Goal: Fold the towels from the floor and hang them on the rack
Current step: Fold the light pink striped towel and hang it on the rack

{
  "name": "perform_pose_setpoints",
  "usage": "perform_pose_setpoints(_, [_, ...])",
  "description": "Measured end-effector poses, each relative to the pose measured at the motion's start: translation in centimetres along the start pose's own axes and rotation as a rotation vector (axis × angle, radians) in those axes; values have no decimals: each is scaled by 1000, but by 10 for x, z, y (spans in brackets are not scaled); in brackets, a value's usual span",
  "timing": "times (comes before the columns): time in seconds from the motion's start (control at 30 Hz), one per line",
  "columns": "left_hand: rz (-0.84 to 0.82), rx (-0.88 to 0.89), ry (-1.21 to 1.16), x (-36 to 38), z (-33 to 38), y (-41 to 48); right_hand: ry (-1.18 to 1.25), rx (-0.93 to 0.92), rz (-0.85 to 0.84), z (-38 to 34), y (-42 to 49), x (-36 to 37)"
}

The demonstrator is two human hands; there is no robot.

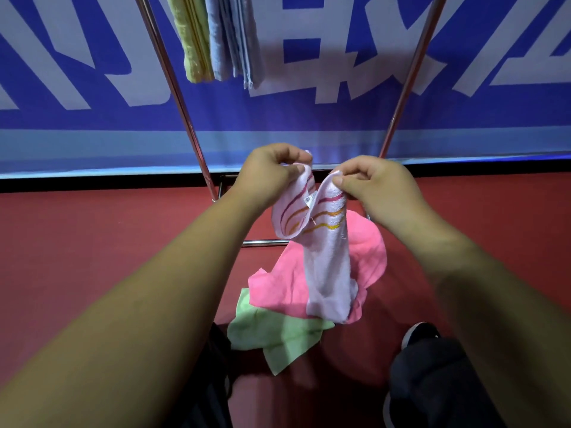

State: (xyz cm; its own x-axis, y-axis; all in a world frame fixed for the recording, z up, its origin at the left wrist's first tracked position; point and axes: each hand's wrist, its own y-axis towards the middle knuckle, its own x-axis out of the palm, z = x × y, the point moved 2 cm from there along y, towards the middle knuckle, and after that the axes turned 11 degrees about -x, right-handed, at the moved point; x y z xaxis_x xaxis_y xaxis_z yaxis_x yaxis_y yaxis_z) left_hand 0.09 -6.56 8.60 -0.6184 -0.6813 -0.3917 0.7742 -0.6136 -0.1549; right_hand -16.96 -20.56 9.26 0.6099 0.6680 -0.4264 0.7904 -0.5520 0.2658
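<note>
I hold a pale lilac towel (329,267) with pink, orange and yellow stripes up in front of me. My left hand (272,171) pinches one top corner and my right hand (377,183) pinches the other, so the cloth sags between them and hangs down. Below it on the red floor lie a crumpled pink towel (287,282) and a light green towel (278,335). On the metal rack (182,109) above hang a folded yellow towel (193,41) and a folded light blue towel (234,38).
The rack's slanted chrome legs (408,78) frame my hands, and its low crossbar (265,242) runs just above the floor. A blue and white banner wall (309,112) stands behind. My dark shoes (420,335) are at the bottom, near the green towel.
</note>
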Motion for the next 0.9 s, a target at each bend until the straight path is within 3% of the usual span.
perform_pose_setpoints(0.17, [-139,-14,-122,9,7,-8,117,40,4,-1,-2,3])
perform_pose_setpoints(0.43, [-235,33,-128,19,8,-11,242,103,13,6,-1,5])
perform_pose_setpoints(0.57, [-241,28,-156,21,7,-9,270,141,48,6,-1,6])
perform_pose_setpoints(0.9, [-196,96,39,22,11,-12,201,114,114,3,-1,6])
